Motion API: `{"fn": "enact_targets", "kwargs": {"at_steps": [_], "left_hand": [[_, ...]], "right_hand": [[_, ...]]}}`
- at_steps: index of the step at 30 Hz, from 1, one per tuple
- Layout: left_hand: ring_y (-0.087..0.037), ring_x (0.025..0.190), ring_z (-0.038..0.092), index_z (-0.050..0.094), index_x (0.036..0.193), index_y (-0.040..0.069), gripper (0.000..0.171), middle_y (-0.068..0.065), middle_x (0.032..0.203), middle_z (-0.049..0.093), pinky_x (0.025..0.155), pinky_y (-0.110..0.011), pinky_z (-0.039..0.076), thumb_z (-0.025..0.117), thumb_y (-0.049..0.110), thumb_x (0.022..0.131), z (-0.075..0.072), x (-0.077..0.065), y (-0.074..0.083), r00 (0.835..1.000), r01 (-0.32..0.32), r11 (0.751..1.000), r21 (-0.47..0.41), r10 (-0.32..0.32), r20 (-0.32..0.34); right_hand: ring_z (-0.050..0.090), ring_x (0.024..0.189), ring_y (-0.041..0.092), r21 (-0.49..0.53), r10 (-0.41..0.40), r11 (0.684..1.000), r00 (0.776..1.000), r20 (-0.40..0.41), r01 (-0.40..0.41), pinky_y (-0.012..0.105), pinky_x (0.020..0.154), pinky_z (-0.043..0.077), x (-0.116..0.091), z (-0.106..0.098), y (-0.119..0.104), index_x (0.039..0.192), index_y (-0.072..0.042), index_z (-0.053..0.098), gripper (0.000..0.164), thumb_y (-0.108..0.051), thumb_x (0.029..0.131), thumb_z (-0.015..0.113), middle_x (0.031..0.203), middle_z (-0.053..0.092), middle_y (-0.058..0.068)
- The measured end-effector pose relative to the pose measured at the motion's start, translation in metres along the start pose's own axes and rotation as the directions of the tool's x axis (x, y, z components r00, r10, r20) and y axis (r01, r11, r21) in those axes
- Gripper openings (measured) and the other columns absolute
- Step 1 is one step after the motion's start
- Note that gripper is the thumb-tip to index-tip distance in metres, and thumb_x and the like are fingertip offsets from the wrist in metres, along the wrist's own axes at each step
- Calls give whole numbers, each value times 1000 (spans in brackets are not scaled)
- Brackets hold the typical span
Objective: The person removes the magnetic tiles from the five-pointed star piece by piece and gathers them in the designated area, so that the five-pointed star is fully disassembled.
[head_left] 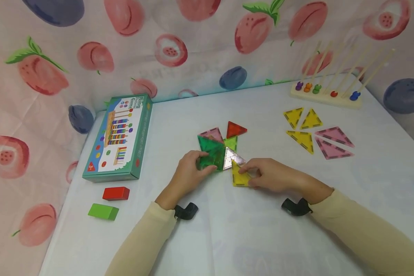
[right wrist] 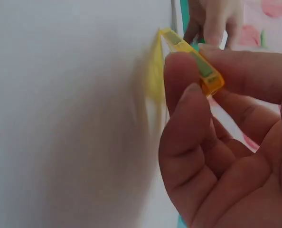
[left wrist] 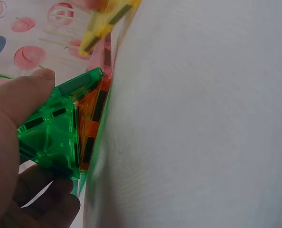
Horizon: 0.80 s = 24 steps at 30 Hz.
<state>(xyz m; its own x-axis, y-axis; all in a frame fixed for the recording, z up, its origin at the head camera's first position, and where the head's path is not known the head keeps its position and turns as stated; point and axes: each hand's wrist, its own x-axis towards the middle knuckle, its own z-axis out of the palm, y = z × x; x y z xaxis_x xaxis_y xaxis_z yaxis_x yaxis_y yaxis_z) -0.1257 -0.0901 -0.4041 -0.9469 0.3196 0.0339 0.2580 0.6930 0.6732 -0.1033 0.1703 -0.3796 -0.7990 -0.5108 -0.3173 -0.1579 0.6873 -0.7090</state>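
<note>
In the head view my left hand grips the green magnetic tiles at their left side, thumb in front and fingers behind. The left wrist view shows the green tiles standing up at angles, beside an orange tile. My right hand pinches a yellow triangular magnetic tile between thumb and fingertips; it appears edge-on in the right wrist view, tilted. Its top corner overlaps a pale, shiny triangle tile. Behind lie a lime tile, a pink tile and a red triangle.
Three yellow triangles and two pink triangles lie to the right. A wooden peg rack with coloured beads stands behind them. On the left are a ring game box, a red block and a green block.
</note>
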Motion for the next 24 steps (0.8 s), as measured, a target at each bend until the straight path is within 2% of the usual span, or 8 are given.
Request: {"fn": "enact_targets", "kwargs": {"at_steps": [2, 6, 10, 14, 19, 24], "left_hand": [[-16, 103, 47, 57, 114, 8, 49, -4, 112, 53, 88, -33, 39, 67, 40, 78, 0, 0, 0, 1000, -3, 1000, -5, 3, 3], [-16, 103, 47, 57, 114, 8, 48, -4, 112, 53, 87, -34, 39, 67, 39, 78, 0, 0, 1, 1000, 0, 1000, -9, 0, 2], [-16, 103, 47, 57, 114, 8, 50, -5, 112, 52, 87, -34, 39, 67, 40, 78, 0, 0, 2, 1000, 6, 1000, -7, -6, 6], [-17, 102, 47, 57, 114, 7, 50, -5, 112, 52, 87, -35, 40, 67, 40, 78, -1, 0, 3, 1000, 5, 1000, -6, -5, 8], [-17, 101, 47, 57, 114, 7, 50, -6, 111, 52, 87, -35, 40, 67, 39, 78, -1, 0, 3, 1000, 8, 1000, -8, -8, 7], [-17, 102, 47, 56, 115, 7, 50, -5, 112, 52, 87, -35, 40, 67, 39, 78, -1, 0, 3, 1000, 16, 1000, -9, -16, 12]], "right_hand": [[49, 65, 15, 12, 9, 1000, 1000, -15, -8, 30, 61, 42, -8, -7, 9, 114, -22, 58, 34, -20, 81, 66, 83, 54, -3], [50, 76, 16, -17, 32, 999, 995, -97, -34, 30, 66, 43, -20, -25, 28, 110, -19, 59, 31, -21, 80, 67, 91, 57, -3], [50, 84, 19, -40, 118, 991, 977, -178, -127, 32, 69, 43, -28, -44, 46, 112, -18, 58, 31, -22, 82, 65, 101, 58, 1], [50, 89, 22, -32, 181, 981, 957, -226, -193, 34, 71, 44, -31, -60, 64, 116, -18, 56, 33, -24, 84, 63, 111, 55, 7], [48, 95, 27, -30, 213, 973, 937, -278, -230, 41, 75, 42, -33, -71, 79, 116, -16, 57, 34, -29, 84, 62, 118, 50, 14], [44, 101, 31, -42, 235, 966, 931, -281, -256, 48, 83, 37, -34, -75, 85, 120, -15, 54, 39, -33, 86, 59, 126, 45, 17]]}}
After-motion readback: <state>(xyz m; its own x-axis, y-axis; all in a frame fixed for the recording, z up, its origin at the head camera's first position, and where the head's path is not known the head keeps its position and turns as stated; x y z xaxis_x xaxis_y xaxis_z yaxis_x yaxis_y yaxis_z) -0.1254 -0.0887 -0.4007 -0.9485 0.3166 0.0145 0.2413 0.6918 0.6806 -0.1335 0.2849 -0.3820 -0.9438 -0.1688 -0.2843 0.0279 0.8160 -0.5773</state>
